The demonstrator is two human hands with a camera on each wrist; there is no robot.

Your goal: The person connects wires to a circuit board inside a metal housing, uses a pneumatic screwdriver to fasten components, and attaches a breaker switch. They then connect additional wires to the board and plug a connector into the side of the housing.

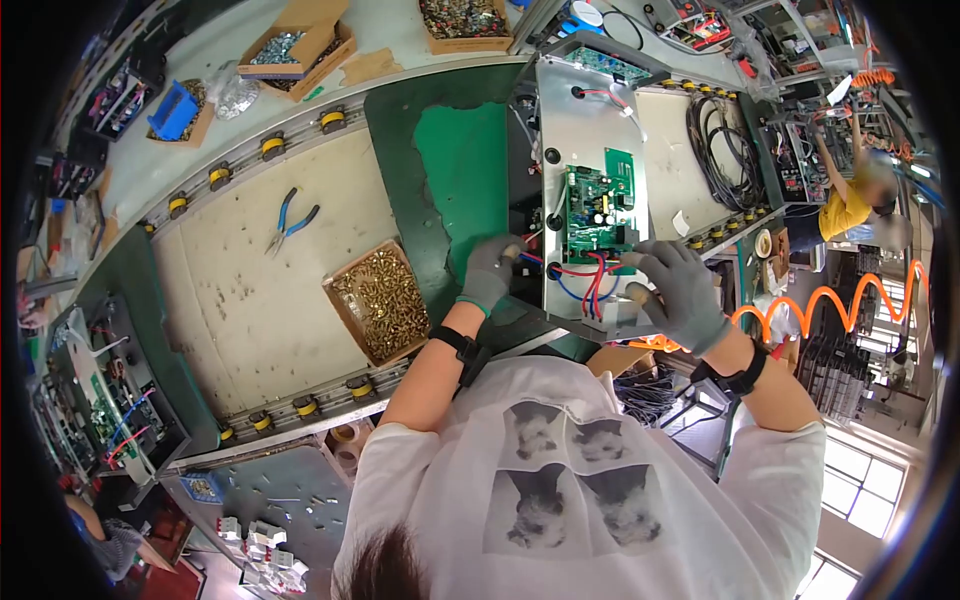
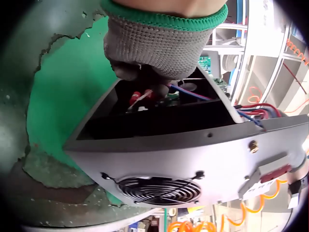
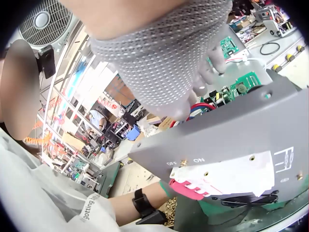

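Observation:
A grey metal equipment case (image 1: 555,110) stands open in front of me, with a green circuit board (image 1: 590,225) on its bare plate. Red and blue wires (image 1: 592,290) loop out below the board. My gloved left hand (image 1: 488,270) reaches into the case's left side and pinches a few red and blue wires (image 2: 190,93); its fingertips are partly hidden. The gloved right hand (image 1: 685,295) is at the board's lower right corner, thumb and fingers apart, fingertips close to the red wires. A fan grille (image 2: 159,188) and a white breaker switch block (image 3: 224,176) show on the end panel.
Left of the case lie blue-handled pliers (image 1: 290,222) and an open box of brass screws (image 1: 380,305). A black cable coil (image 1: 722,140) lies to the right. Roller rails (image 1: 273,147) edge the bench, and an orange coiled hose (image 1: 850,305) hangs at right.

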